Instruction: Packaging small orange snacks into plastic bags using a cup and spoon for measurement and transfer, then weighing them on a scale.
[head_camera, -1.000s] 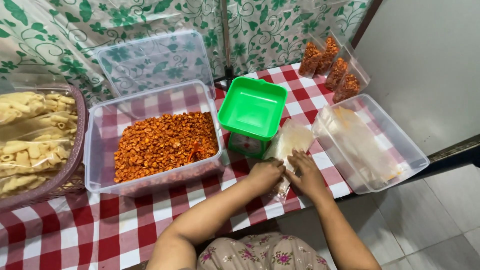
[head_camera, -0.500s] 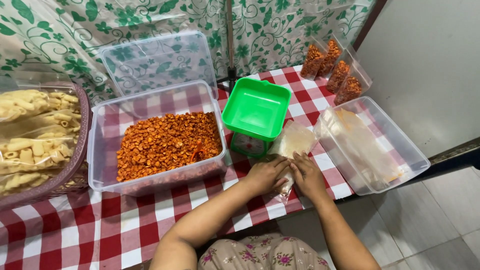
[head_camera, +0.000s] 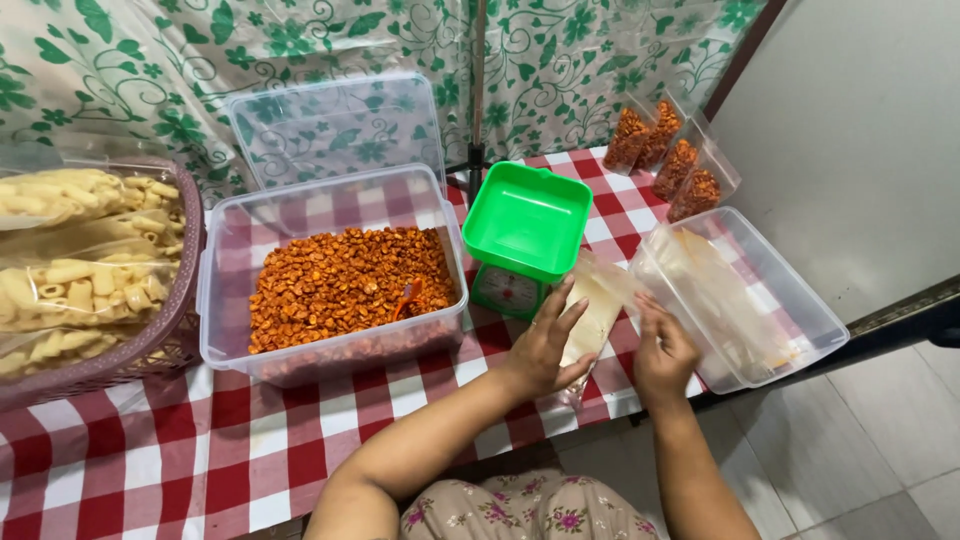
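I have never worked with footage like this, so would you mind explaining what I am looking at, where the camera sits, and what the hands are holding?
There is no machine here: a person works with two bare hands, and one camera worn on the head looks down at them.

The left hand and the right hand hold a clear empty plastic bag between them, above the near edge of a table with a red and white checked cloth.

On the table stand a large clear plastic tub of orange-red snack pieces and a green kitchen scale with a square pan. To the right is a second clear tub holding more empty bags. Four small filled packets lean at the far corner. On the left, a woven basket holds bags of pale tube-shaped pasta.
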